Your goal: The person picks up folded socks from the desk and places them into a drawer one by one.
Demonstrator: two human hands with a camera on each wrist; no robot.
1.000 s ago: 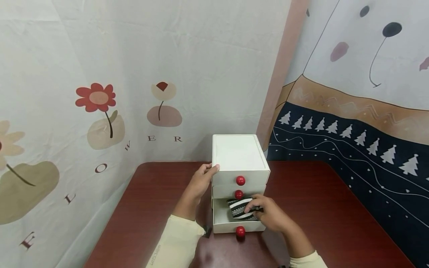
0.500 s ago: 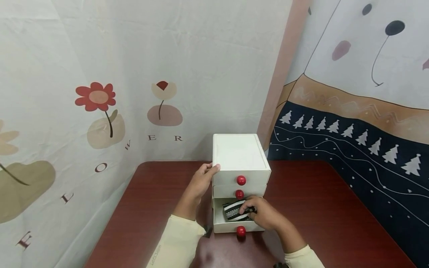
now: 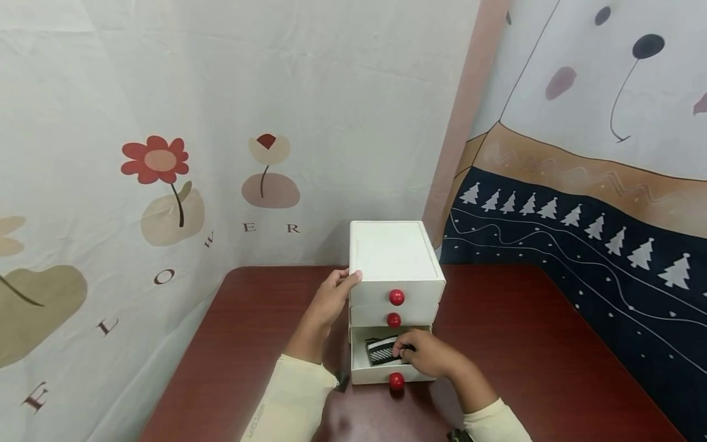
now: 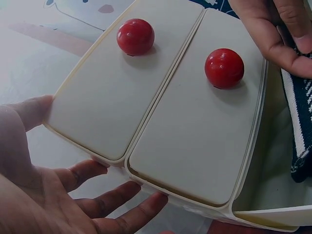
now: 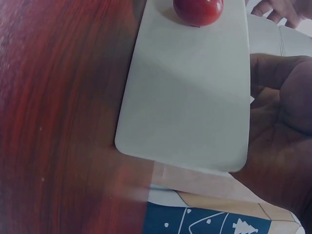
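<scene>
A white drawer cabinet with red knobs stands on the table, its bottom drawer pulled out. My left hand rests against the cabinet's left side, thumb at the upper front corner. In the left wrist view its fingers lie spread along that side, fairly straight. Inside the drawer lies a folded black-and-white striped knit cloth; its exact kind is unclear. My right hand reaches over the drawer's right side with curled fingers and pinches the cloth's right part. The right wrist view hides those fingertips behind the drawer front.
The two upper drawers are closed, each with a red knob. The reddish-brown table extends to both sides. Behind it hangs a pale curtain with printed flowers, and a dark printed fabric hangs at the right.
My right hand has moved left and slightly down with the striped cloth, which now lies lower and farther left in the drawer. My left hand has stayed on the cabinet.
</scene>
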